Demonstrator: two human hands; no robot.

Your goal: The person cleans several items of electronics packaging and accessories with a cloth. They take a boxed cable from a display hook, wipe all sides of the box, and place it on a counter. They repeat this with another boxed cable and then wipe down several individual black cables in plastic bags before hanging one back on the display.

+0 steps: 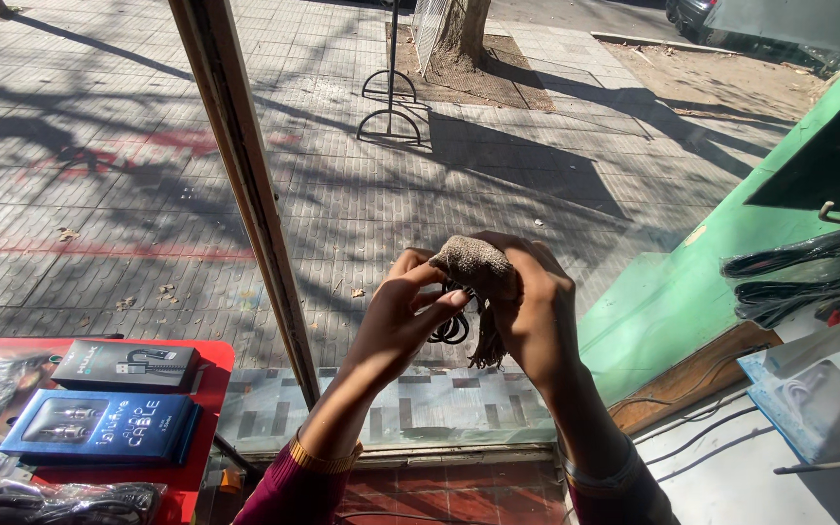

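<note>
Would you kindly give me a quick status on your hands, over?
Left hand pinching black cable. Right hand gripping brown cloth. Nothing blocking.

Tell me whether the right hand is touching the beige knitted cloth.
Touching. The head view shows the right hand wrapped around the beige knitted cloth, fingers pressed on its top with no gap, while the left hand pinches the dark coiled cable below it.

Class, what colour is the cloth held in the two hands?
Beige-brown, a coarse woven cloth; seen best in the head view.
</note>
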